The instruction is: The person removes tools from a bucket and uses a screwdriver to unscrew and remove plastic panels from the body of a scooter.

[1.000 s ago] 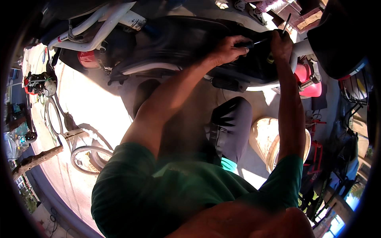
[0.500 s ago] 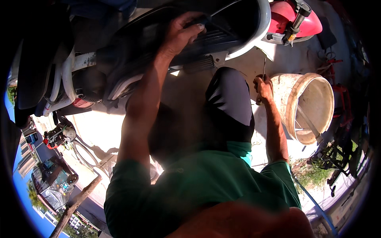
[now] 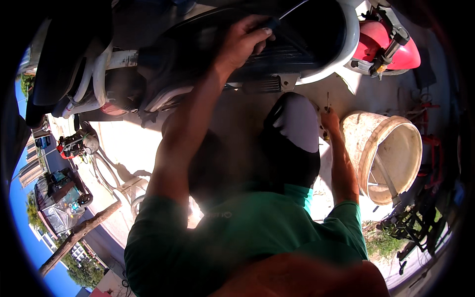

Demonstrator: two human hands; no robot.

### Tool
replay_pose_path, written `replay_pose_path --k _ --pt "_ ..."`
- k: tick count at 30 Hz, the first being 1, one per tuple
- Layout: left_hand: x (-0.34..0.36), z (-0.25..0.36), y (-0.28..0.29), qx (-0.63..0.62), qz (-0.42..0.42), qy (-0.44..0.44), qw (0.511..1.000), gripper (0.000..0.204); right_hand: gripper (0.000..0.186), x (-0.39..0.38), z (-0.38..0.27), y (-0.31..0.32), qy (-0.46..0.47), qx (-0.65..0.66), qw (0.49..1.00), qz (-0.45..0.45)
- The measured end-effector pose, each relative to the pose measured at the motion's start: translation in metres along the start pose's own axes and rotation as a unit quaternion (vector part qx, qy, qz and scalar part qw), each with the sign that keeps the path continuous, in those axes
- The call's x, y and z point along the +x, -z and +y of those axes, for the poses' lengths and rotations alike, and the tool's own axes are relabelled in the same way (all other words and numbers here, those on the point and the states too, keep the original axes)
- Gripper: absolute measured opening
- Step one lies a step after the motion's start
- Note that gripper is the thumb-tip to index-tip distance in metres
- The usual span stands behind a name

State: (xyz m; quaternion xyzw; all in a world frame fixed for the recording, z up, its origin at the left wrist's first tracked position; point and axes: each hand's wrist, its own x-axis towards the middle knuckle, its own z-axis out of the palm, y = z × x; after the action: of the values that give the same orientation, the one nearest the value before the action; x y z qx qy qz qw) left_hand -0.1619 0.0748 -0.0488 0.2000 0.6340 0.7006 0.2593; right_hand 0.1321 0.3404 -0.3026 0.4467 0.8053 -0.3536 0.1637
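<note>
My left hand [image 3: 245, 42] is closed around the dark handle of a screwdriver [image 3: 293, 10], whose thin metal shaft points up and to the right. It is over the dark footboard [image 3: 282, 62] of a motor scooter with a white curved front panel [image 3: 350, 42]. Lower on the right, my right hand [image 3: 330, 123] grips a second tool with a thin metal shaft [image 3: 327, 99] pointing upward, which looks like another screwdriver. Its handle is mostly hidden in my fingers. That hand is between my knee and a stained whitish bucket [image 3: 354, 136].
The bucket lies tipped, with a stick-like piece inside. A red fender [image 3: 391, 47] stands at upper right. Dark metal parts [image 3: 413, 225] lie at lower right. On the left are the scooter's white frame tubes [image 3: 100, 74], a bicycle [image 3: 106, 171] and a wooden pole [image 3: 81, 232].
The whole view has shifted, so the scooter and bucket appear lower and farther right. My left hand keeps its place over the footboard. My right hand has moved slightly away from the bucket.
</note>
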Motion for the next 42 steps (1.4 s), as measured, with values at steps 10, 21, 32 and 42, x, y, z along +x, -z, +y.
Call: replay_pose_path --k 10,21,32,42 --pt "-0.001 0.002 0.000 -0.005 -0.005 -0.024 1.000 0.042 0.060 -0.201 -0.110 0.189 0.151 0.189 0.954 -0.178" --pt "-0.003 0.004 0.002 0.018 -0.028 -0.033 0.999 0.044 0.053 -0.140 -0.253 0.215 0.486 -0.263 0.832 -0.058" --pt "-0.011 0.019 0.002 0.027 -0.027 -0.012 0.999 0.037 0.036 -0.126 -0.325 0.236 0.410 -0.486 0.764 -0.106" --pt "0.001 0.001 -0.002 -0.014 -0.020 -0.031 0.999 0.042 0.044 -0.151 -0.267 0.218 0.188 -0.082 0.963 -0.173"
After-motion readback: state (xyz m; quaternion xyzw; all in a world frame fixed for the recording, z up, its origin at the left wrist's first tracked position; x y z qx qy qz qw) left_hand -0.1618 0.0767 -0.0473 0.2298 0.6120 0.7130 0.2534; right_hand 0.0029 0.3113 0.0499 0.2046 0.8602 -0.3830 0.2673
